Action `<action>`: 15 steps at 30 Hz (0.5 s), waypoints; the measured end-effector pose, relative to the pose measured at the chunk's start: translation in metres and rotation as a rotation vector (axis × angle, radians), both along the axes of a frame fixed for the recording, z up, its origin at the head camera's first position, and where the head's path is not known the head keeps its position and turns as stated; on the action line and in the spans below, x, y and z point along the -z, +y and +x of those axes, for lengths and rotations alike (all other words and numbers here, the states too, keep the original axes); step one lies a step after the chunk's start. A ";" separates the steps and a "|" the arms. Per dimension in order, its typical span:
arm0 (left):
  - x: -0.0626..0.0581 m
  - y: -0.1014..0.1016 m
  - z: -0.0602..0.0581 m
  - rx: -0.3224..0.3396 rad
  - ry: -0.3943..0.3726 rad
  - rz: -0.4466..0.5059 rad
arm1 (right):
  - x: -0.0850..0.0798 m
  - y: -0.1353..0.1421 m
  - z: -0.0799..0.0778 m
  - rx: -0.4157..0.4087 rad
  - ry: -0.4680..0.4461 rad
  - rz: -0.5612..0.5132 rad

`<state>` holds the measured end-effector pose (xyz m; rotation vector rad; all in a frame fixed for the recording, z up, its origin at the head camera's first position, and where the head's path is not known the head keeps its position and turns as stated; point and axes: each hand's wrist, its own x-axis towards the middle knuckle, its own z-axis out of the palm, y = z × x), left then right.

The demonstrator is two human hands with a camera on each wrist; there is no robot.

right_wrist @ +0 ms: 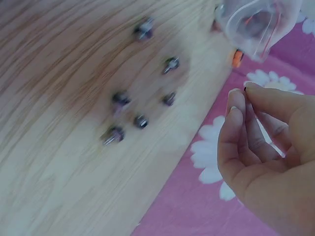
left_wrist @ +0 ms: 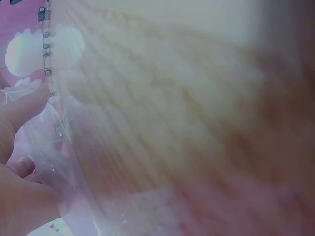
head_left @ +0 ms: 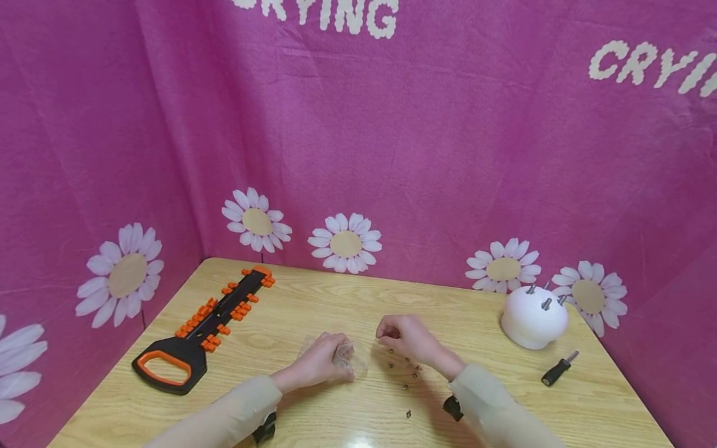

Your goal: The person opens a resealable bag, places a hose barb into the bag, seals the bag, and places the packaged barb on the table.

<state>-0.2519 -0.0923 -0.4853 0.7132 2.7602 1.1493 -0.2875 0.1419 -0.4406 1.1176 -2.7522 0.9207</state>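
My left hand [head_left: 322,359] grips a crumpled clear plastic bag [right_wrist: 256,37], whose mouth faces the right hand. In the left wrist view the see-through film of the bag [left_wrist: 54,169] spreads between thumb and fingers and blurs most of the picture. A little to the right, above the table, is my right hand [head_left: 413,338]. Its thumb and index fingertips meet around a tiny dark piece [right_wrist: 245,89], mostly hidden by the fingers. Several small metal screws [right_wrist: 141,121] lie scattered on the wood below and beside the right hand, one screw [head_left: 409,413] nearer the front.
A black and orange rack with a handle [head_left: 224,305] lies along the left of the wooden table [head_left: 313,292]. At the right stand a white rounded object [head_left: 532,323] with metal bolts on top and a black-handled screwdriver [head_left: 557,371]. Pink flowered cloth [head_left: 426,155] walls the table.
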 end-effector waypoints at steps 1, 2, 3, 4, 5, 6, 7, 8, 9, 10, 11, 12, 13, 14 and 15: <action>0.000 0.000 0.000 -0.001 0.000 -0.001 | -0.001 -0.003 0.001 -0.011 -0.005 -0.002; 0.000 0.000 0.000 -0.002 0.000 -0.002 | -0.002 -0.006 0.002 -0.021 -0.010 -0.002; 0.000 0.000 0.000 -0.002 0.001 -0.002 | -0.003 -0.009 0.003 -0.028 -0.020 -0.002; 0.000 0.000 0.000 -0.002 0.002 -0.001 | -0.004 -0.012 0.004 -0.038 -0.024 -0.003; 0.000 0.000 0.000 -0.001 0.003 0.001 | -0.004 -0.015 0.006 -0.046 -0.028 -0.004; 0.000 0.000 0.000 0.000 0.005 0.002 | -0.005 -0.018 0.007 -0.050 -0.037 -0.005; 0.000 0.000 -0.001 0.002 0.006 0.005 | -0.005 -0.021 0.008 -0.060 -0.036 -0.006; 0.000 0.000 -0.001 0.003 0.009 0.007 | -0.005 -0.024 0.009 -0.069 -0.035 -0.008; 0.000 0.000 -0.001 0.004 0.012 0.007 | -0.005 -0.026 0.010 -0.079 -0.030 -0.009; 0.000 0.000 -0.001 0.005 0.015 0.007 | -0.005 -0.029 0.011 -0.090 -0.029 -0.013; 0.000 0.000 -0.001 0.005 0.020 0.005 | -0.004 -0.031 0.011 -0.099 -0.033 -0.017; 0.001 0.000 -0.001 0.006 0.024 0.004 | -0.004 -0.033 0.012 -0.106 -0.038 -0.017; 0.001 0.000 -0.001 0.006 0.026 0.002 | -0.004 -0.035 0.013 -0.112 -0.044 -0.019; 0.001 0.000 -0.001 0.007 0.028 -0.001 | -0.003 -0.036 0.013 -0.119 -0.049 -0.021; 0.001 0.000 -0.001 0.008 0.027 0.000 | -0.002 -0.037 0.013 -0.123 -0.054 -0.022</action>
